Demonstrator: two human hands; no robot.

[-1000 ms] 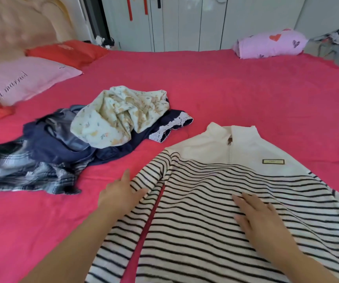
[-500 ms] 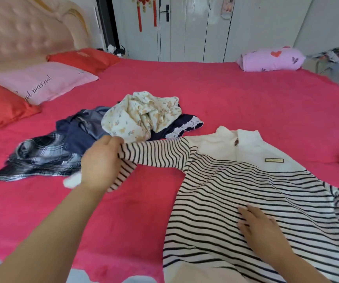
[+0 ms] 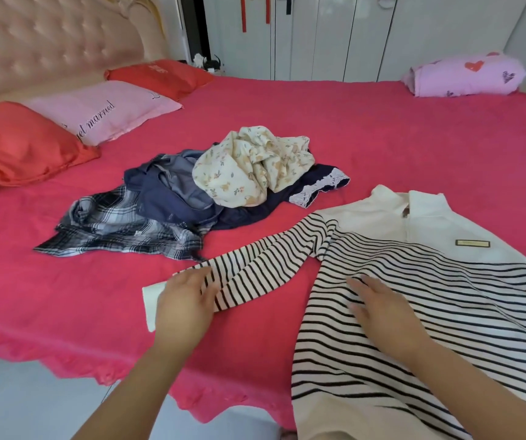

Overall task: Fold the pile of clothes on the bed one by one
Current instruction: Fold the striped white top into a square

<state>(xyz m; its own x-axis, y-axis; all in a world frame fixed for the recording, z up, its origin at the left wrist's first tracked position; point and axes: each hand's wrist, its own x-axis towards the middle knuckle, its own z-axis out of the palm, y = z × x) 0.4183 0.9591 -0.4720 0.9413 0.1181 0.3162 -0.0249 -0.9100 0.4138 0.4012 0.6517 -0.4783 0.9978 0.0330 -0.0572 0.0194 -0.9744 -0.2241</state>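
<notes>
A white sweater with black stripes (image 3: 429,296) lies flat on the red bed (image 3: 382,138), collar away from me. Its left sleeve (image 3: 264,268) is stretched out sideways to the left, white cuff at the end. My left hand (image 3: 185,300) rests flat on the sleeve near the cuff, fingers straight. My right hand (image 3: 382,300) presses flat on the sweater's striped body. Behind the sleeve sits a pile of clothes (image 3: 191,198): a cream floral garment on top, navy pieces with lace trim, and a plaid shirt at the left.
Red and pink pillows (image 3: 96,112) line the headboard at the left. A pink heart-print pillow (image 3: 464,74) lies at the bed's far right corner. The bed's near edge (image 3: 96,373) drops to a pale floor. White wardrobe doors stand behind.
My left hand lifted the left sleeve, pulled it out sideways and laid it flat on the bed. My right hand stayed on the sweater's body.
</notes>
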